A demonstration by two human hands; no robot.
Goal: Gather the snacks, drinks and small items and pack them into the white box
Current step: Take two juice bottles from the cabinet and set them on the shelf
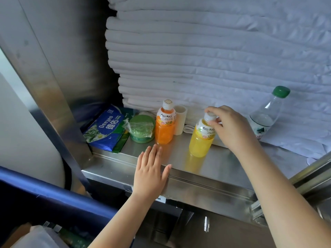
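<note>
On a steel shelf [220, 167] stand an orange Mogu Mogu bottle [164, 127] and a yellow Mogu Mogu bottle [201, 140]. My right hand [231, 126] has its fingertips closed around the yellow bottle's white cap; the bottle stands upright on the shelf. My left hand [152, 169] lies flat and open on the shelf's front edge, just in front of the orange bottle, holding nothing. A green round tub [142, 129] wrapped in plastic and a blue wipes pack [105, 129] sit at the left. A clear bottle with a green cap [266, 115] leans at the right. No white box is in view.
A tall stack of folded white linen [206, 56] fills the back of the shelf. A white roll [180, 120] and a white coiled cord [188, 129] sit behind the bottles. A steel post [46, 90] borders the left; blue fabric [53, 196] lies below.
</note>
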